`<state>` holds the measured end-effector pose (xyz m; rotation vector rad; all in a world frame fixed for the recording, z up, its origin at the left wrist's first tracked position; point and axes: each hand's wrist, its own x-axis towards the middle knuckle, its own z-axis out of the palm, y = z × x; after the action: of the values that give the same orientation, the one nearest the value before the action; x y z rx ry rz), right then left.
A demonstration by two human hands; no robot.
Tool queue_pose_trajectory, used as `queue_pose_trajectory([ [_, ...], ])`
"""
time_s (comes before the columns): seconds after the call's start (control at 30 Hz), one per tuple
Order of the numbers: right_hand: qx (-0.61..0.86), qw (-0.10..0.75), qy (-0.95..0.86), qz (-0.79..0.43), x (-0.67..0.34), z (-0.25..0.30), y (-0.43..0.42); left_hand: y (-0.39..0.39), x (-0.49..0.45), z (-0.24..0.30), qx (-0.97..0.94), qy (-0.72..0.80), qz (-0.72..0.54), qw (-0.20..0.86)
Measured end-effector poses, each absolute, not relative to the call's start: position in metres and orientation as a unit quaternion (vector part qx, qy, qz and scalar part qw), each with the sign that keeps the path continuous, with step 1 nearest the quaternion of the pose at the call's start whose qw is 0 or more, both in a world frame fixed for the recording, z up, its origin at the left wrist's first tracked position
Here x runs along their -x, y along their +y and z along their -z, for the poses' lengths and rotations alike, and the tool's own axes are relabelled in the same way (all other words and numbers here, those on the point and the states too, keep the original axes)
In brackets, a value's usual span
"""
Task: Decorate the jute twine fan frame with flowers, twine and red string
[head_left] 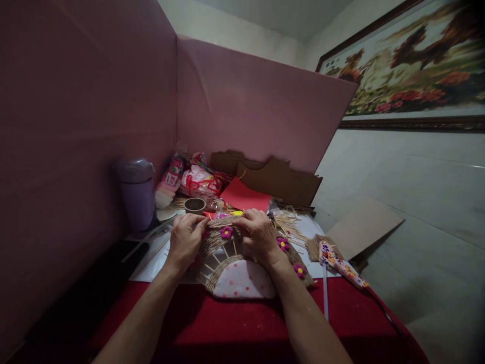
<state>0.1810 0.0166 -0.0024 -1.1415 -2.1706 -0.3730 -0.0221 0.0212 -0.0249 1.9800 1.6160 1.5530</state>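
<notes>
A half-round woven twine craft [217, 242] stands tilted at the table's front, facing me. Purple felt flowers [282, 244] with yellow centres dot its outer band. Thin sticks [228, 251] span the gap to a white padded half-circle [244, 280] with pinkish dots. My left hand [185, 240] is closed on the craft's upper left edge, thumb and index finger pinched there. On the top edge, right of the middle, my right hand [258, 236] is closed too, its fingers bent over the rim. A pale thin strip runs along that rim between the hands. My right hand and forearm hide part of the woven band.
A flower-patterned glue gun [341, 266] with a black cord lies at right. Left stands a purple tumbler [138, 197]. Behind are a tape roll [194, 205], red paper [244, 194], torn cardboard [280, 177] and loose straws [290, 220]. Pink panels [250, 106] enclose the back and left.
</notes>
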Motion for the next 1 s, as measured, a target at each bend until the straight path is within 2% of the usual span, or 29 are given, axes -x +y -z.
queue_pose_trajectory([
  [0.3, 0.433, 0.334, -0.825, 0.144, -0.1816, 0.0020, 0.0168, 0.0206, 0.0272, 0.0259, -0.625, 0.532, -0.548, 0.162],
  [0.57, 0.452, 0.314, -0.821, 0.152, -0.1811, 0.0022, 0.0166, 0.0136, 0.0254, 0.0246, -0.632, 0.577, -0.513, 0.070],
  [1.0, 0.457, 0.327, -0.811, 0.162, -0.1815, 0.0022, 0.0177, 0.0152, 0.0257, 0.0264, -0.644, 0.562, -0.516, 0.057],
])
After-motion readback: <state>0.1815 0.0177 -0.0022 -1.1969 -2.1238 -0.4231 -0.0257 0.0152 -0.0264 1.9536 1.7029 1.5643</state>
